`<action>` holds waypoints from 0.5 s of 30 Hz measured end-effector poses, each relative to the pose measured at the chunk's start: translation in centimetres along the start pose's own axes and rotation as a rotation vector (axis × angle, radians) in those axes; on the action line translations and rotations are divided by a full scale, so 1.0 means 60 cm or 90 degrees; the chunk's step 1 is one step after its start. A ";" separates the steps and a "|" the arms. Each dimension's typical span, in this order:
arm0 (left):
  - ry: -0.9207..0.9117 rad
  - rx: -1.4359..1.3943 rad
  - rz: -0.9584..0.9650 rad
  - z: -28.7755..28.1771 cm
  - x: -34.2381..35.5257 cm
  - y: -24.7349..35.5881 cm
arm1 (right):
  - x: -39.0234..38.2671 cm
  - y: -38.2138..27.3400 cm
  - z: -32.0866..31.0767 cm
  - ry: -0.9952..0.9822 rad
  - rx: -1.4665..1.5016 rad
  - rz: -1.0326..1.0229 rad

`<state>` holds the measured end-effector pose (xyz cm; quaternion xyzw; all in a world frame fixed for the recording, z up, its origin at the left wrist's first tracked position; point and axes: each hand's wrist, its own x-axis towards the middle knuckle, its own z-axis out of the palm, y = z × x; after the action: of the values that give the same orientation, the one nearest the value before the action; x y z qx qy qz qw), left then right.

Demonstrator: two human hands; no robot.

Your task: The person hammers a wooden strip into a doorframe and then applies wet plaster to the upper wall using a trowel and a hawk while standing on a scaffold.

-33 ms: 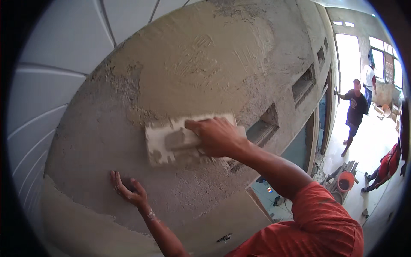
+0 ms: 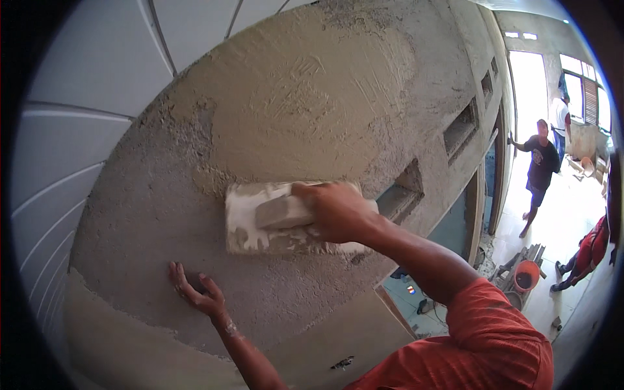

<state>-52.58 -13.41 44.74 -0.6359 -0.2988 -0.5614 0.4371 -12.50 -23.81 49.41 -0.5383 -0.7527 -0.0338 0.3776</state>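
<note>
My right hand [image 2: 341,211] is wrapped round the handle of a pale rectangular plastering float [image 2: 246,227]. The float's face is against the wall [image 2: 136,214], and smears of mortar cling to its back. It sits just below a broad patch of wet, tan plaster [image 2: 292,123] that shows ridges and scrape marks. Lower down to the left, my left hand [image 2: 198,292] rests its side near or against the rough grey surface, fingers stretched out and holding nothing. Some mortar is stuck to the left wrist.
White ceiling panels [image 2: 78,149] border the wall on the left. Recessed openings [image 2: 461,130] run along its right side, above door frames. Far below on the right, a person in a dark shirt [image 2: 543,162] stands near an orange bucket [image 2: 525,276]; another wears red [image 2: 591,250].
The float has slid slightly down and to the right along the wall with my right hand. My left hand has stayed almost in place.
</note>
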 end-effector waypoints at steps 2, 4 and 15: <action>-0.014 0.027 0.007 -0.008 0.002 0.001 | -0.034 0.067 -0.002 0.243 0.153 0.035; 0.002 0.028 0.012 -0.011 0.007 0.001 | -0.028 0.164 -0.043 0.433 0.356 0.123; 0.012 0.031 -0.001 0.003 0.018 0.019 | 0.119 0.057 -0.154 0.361 0.318 -0.055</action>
<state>-51.33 -13.88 45.54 -0.6194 -0.3090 -0.5605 0.4546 -5.67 -20.99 59.10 -0.3664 -0.6256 -0.0124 0.6886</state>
